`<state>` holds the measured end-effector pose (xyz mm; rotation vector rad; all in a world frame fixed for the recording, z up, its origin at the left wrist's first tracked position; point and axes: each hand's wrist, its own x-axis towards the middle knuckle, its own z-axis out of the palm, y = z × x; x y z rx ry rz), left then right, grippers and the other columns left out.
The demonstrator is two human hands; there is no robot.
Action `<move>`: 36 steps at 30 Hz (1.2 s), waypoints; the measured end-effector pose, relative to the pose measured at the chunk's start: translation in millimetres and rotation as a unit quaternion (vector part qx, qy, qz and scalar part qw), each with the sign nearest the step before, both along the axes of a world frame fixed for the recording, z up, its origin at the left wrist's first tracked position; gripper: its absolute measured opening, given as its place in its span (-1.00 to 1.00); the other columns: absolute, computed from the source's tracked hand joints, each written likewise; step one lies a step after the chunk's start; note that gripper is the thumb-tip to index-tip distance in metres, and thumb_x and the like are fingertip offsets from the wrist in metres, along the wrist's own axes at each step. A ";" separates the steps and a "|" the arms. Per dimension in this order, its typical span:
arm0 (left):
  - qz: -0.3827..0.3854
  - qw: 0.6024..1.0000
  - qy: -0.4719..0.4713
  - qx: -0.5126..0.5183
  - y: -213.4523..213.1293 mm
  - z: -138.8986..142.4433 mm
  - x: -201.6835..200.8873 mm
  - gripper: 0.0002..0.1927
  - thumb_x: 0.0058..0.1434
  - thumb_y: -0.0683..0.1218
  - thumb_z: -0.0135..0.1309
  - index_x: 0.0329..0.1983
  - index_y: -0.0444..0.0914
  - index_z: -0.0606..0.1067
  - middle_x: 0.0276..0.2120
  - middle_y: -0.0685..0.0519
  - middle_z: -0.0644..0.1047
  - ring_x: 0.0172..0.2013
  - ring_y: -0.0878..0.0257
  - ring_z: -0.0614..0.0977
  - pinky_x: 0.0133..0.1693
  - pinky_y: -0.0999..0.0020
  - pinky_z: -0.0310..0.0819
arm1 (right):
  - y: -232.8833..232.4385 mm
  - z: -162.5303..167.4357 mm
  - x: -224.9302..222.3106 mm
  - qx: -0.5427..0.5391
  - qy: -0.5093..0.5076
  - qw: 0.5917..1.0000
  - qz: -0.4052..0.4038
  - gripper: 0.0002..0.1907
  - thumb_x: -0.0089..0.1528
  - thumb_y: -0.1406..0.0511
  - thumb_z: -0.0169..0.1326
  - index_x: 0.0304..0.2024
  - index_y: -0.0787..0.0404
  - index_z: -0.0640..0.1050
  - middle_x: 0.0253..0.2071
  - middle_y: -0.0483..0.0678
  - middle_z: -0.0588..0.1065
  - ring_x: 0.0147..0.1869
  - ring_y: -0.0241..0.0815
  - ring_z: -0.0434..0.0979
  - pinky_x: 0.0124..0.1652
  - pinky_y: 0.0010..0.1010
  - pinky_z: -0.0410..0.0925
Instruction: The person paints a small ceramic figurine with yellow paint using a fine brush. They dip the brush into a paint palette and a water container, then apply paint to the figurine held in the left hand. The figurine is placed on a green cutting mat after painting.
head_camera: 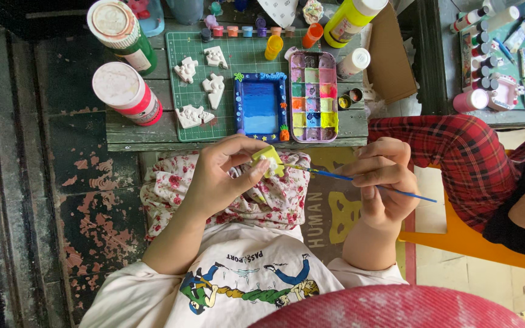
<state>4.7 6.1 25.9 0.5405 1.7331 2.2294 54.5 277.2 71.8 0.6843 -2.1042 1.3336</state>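
At mid-frame, over the lap, the left hand (223, 176) has its fingers (256, 173) curled tight around a small plaster piece (268, 161) painted yellow. The right hand (384, 179), right of centre, pinches a blue brush (360, 181) between closed fingers, its tip touching the piece. Above them on the wooden surface (135, 135) lies a green mat (238, 58) with four white plaster shapes (202, 82), a blue frame (261, 106) and a paint palette (313, 97) just beside it. Two big paint jars (123, 61) stand at upper left, small paint bottles (274, 42) along the top. Another person's plaid sleeve (457, 152) shows at right.
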 end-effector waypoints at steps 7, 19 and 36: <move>-0.011 1.000 0.005 0.015 -1.5 0.6 0.7 -0.71 0.30 -0.18 0.21 0.05 -0.41 0.55 -0.04 0.01 0.58 0.00 0.31 0.63 0.13 0.37 0.61 | -1.8 3.3 -2.2 0.021 0.009 1.000 0.000 -0.87 0.35 0.28 0.00 -0.28 0.18 0.43 -0.31 0.02 0.62 0.09 -0.15 0.33 0.07 -0.27 0.24; -0.007 1.000 0.004 -0.021 -2.4 3.4 2.1 -0.70 0.31 -0.12 0.22 0.04 -0.37 0.57 -0.04 0.04 0.59 -0.01 0.33 0.65 0.09 0.40 0.61 | -0.2 4.9 -4.0 0.029 0.010 0.999 0.008 -0.89 0.33 0.30 0.01 -0.29 0.19 0.44 -0.34 0.01 0.61 0.07 -0.12 0.34 0.03 -0.28 0.24; -0.016 0.999 0.013 -0.026 -4.5 5.5 3.0 -0.70 0.31 -0.12 0.21 0.06 -0.35 0.57 -0.06 0.05 0.59 -0.02 0.34 0.64 0.10 0.41 0.58 | -0.6 11.6 -4.4 0.053 0.005 0.999 0.010 -0.88 0.31 0.28 0.02 -0.30 0.17 0.45 -0.31 -0.02 0.61 0.08 -0.12 0.37 0.05 -0.24 0.22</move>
